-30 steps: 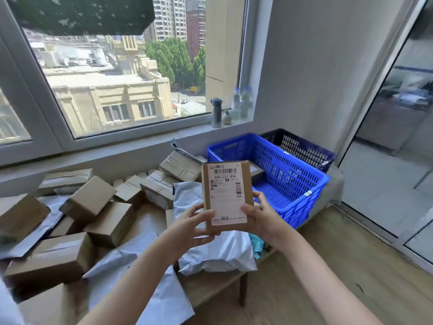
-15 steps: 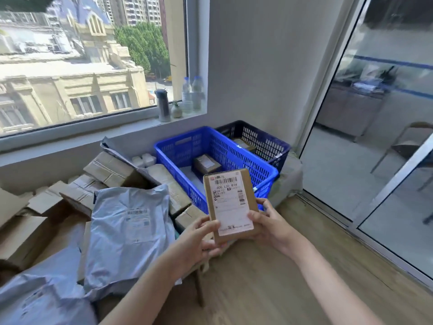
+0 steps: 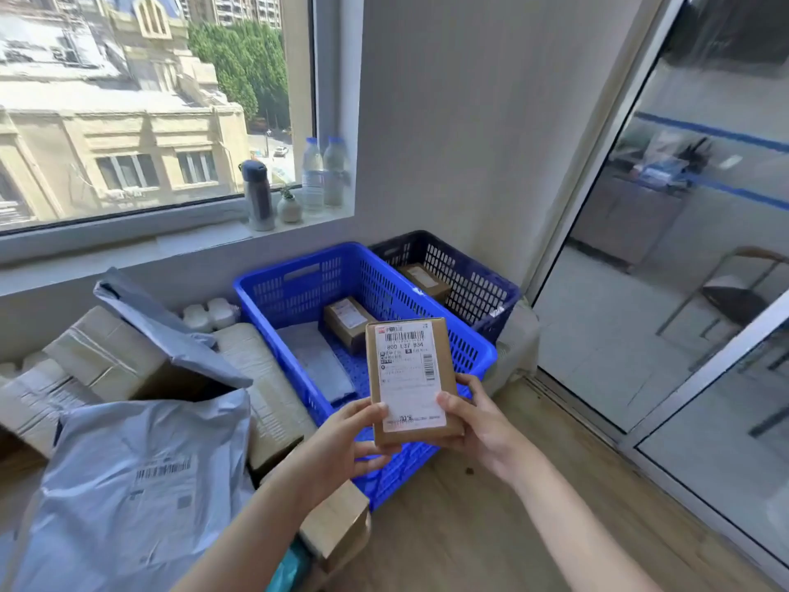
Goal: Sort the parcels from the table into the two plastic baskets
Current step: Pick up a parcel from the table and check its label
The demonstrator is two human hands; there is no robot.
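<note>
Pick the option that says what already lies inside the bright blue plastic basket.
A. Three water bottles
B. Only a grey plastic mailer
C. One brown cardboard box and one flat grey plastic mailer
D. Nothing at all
C: the bright blue plastic basket holds a brown cardboard box and, beside it, a flat grey plastic mailer.

Cardboard, plastic film and perforated plastic by the window.

The held parcel (image 3: 410, 380) is matt brown cardboard with a smooth white paper label. The blue basket (image 3: 299, 288) and the dark basket (image 3: 478, 288) are glossy perforated plastic. The grey mailer bag (image 3: 141, 480) is crinkled plastic film with a slight sheen. The floor (image 3: 491, 531) looks like smooth wood.
</note>
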